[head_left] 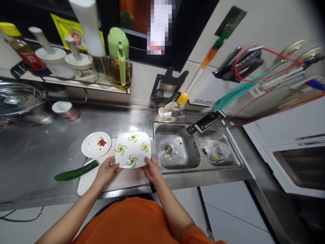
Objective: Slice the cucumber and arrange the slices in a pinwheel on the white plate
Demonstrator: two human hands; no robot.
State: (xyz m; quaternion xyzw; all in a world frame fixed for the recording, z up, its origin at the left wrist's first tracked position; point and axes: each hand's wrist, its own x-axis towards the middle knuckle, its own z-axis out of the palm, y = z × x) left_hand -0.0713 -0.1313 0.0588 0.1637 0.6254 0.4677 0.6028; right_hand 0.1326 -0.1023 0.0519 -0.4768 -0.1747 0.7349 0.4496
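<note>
- Holding the square plate by its near edge, in the head view, are the left hand at the near left corner and the right hand at the near right.
- The plate is over the cutting board, hiding much of its far part; I cannot tell whether they touch. Four fans of green slices with red centres lie on it.
- Just left, a round plate with red bits overlaps the board's far left corner.
- A cucumber lies nearer, its cut right end over the board and the rest on the steel counter.
- A black handle shows below the right hand.
- To the right, the sink's left basin holds scraps around the drain; the right one holds a plastic bag. A black tap reaches over the divider.
- Far left stand a can, a pot and a shelf of bottles.
</note>
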